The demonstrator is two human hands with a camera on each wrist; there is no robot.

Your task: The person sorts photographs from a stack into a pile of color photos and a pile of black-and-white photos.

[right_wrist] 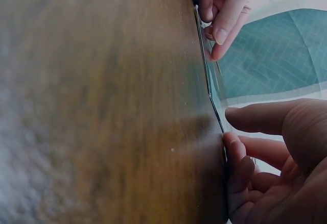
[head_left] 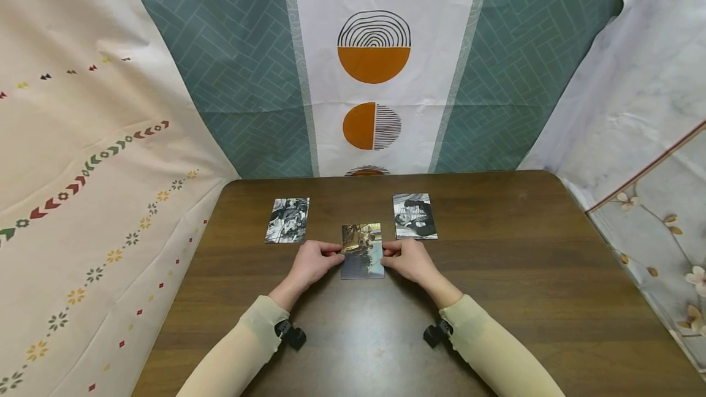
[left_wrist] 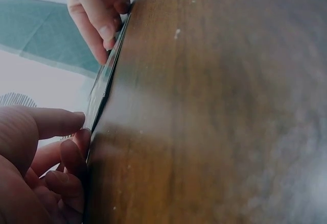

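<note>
Head view: left hand [head_left: 312,261] and right hand [head_left: 415,260] pinched opposite side edges of a colour picture card [head_left: 362,251], one per edge, fingers curled in. Card sat near the middle of the far half of the table [head_left: 507,287], between the hands; rectangular, smooth face, yellow-brown scene at top, grey and pale blue below. Two black-and-white cards lay farther back: left monochrome card [head_left: 287,220], slightly skewed, and right monochrome card [head_left: 415,216], both well apart from each other. Table was dark brown, wood-grain finish, rounded far corners. Behind it hung a teal-and-white cloth [head_left: 374,90], herringbone line print, orange half-discs with black stripes. Cream cloth [head_left: 110,213] at left carried flower and chevron motifs; pale marbled cloth [head_left: 612,109] at right had blossom branches. Black wrist cameras sat at both pale sleeve cuffs.

Left wrist view: colour card showed nearly edge-on, glossy, dark lower edge with a slight kink. Left hand's digits were on the near end, right hand on the far one.

Right wrist view: mirror layout; right thumb and fingertips gripped the near end. Couldn't tell if the card touched the wood.
</note>
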